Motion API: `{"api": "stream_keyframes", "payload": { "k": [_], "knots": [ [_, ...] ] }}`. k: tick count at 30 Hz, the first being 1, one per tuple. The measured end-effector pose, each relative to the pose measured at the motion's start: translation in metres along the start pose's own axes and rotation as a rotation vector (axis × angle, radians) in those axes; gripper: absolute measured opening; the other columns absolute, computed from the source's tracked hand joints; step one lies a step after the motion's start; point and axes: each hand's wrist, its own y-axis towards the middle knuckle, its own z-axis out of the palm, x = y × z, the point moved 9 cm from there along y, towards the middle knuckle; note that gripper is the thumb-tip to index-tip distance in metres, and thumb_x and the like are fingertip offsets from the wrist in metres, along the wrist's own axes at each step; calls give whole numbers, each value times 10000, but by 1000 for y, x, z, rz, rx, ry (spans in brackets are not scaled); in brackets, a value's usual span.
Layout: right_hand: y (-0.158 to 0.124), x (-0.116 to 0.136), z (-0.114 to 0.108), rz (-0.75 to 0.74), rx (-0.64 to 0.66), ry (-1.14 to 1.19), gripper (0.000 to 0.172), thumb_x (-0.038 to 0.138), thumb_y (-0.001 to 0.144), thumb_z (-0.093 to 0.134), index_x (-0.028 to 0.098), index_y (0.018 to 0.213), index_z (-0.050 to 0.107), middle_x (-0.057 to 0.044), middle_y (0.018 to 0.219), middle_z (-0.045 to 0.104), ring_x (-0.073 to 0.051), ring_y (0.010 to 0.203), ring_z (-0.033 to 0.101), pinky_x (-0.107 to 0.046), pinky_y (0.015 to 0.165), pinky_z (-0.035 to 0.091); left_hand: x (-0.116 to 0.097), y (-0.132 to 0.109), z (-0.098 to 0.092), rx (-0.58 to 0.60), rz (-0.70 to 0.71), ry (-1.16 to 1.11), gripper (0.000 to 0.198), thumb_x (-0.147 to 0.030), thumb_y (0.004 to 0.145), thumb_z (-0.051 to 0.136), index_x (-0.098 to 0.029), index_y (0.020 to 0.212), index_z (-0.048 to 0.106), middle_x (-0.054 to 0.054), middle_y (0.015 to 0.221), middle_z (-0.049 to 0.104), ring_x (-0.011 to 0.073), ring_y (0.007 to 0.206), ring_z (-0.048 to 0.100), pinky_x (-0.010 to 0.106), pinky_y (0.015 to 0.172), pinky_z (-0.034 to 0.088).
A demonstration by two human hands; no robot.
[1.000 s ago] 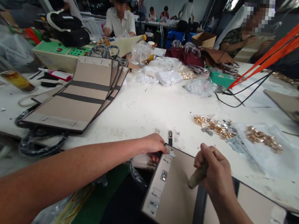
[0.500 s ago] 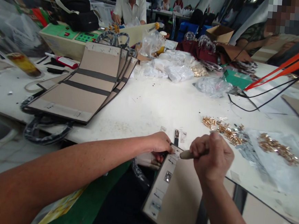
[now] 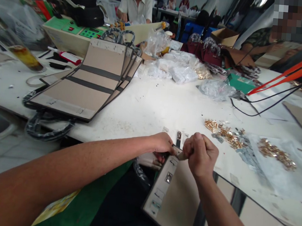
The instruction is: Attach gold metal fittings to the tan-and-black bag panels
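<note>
A beige, dark-edged bag panel [image 3: 180,188] lies at a slant over the table's near edge, with black bands across it. My left hand [image 3: 162,144] is closed on its far corner, thumb on top and fingers underneath. In my right fist [image 3: 202,153] is a tool with a tapered beige handle [image 3: 182,156]; its end meets the panel by my left fingertips, and the rest is hidden in the fist. Along the panel's pale edge strip sits a small metal clasp plate [image 3: 169,177]. A dark strap with a metal tip [image 3: 178,137] sticks out past the corner. A wrapped handle [image 3: 141,173] hangs below.
Stacked bag panels [image 3: 74,89] with wrapped handles lie at left. Gold metal fittings [image 3: 225,132] are heaped at right, more on a plastic sheet [image 3: 266,171]. A drink glass [image 3: 27,59], a machine [image 3: 65,38] and plastic bags [image 3: 180,71] stand farther back. Co-workers sit beyond.
My right fist has moved left, bringing the tool's end onto the panel's corner beside my left fingers. My left hand keeps its hold there. The view has shifted slightly.
</note>
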Motion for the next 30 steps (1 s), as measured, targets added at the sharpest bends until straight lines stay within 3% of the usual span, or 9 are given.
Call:
{"api": "stream_keyframes", "payload": {
  "k": [3,7,12,16,22,26,30],
  "knots": [
    [2,2,5,36,22,7,501,400,1034,640,207,597,489,48,503,456,-102,418,440,-245,415,350,2,1,1,32,12,-6,226,-205,864,684,-178,678,559,2,520,626,188,472,650,271,480,547],
    [4,25,9,-119,11,103,481,382,1038,627,216,609,485,52,514,457,-110,420,444,-250,414,358,5,2,1,52,53,-10,193,-252,877,675,-172,721,594,5,563,647,179,477,648,269,490,552],
    [0,7,17,5,95,-37,503,377,1048,618,211,590,493,40,505,469,-114,436,467,-265,445,375,6,2,-2,13,77,9,216,-250,913,611,-171,712,610,12,520,622,182,464,639,267,476,539],
    [-4,19,12,-113,58,27,487,373,1049,612,218,603,493,41,521,469,-115,433,457,-273,446,372,5,2,-1,2,92,7,206,-250,900,627,-165,712,610,22,534,638,190,476,651,275,482,544],
    [-8,-6,3,-4,69,-120,513,407,1063,590,214,595,510,24,508,509,-123,453,470,-281,476,366,6,0,-2,-47,81,-5,229,-255,893,642,-184,688,569,1,495,595,194,465,642,283,494,542],
    [-7,-3,-3,-32,49,-123,525,435,1071,562,216,597,504,24,522,510,-128,475,478,-279,510,382,11,4,-7,-76,87,-19,203,-295,857,673,-190,713,575,-1,525,615,189,462,630,276,487,526],
    [-14,-4,16,-13,144,-201,519,500,1044,567,207,619,520,24,570,522,-130,546,475,-261,567,392,0,-2,-6,-110,154,69,236,-386,831,664,-191,711,605,2,556,616,188,528,621,262,506,505]
  ]
}}
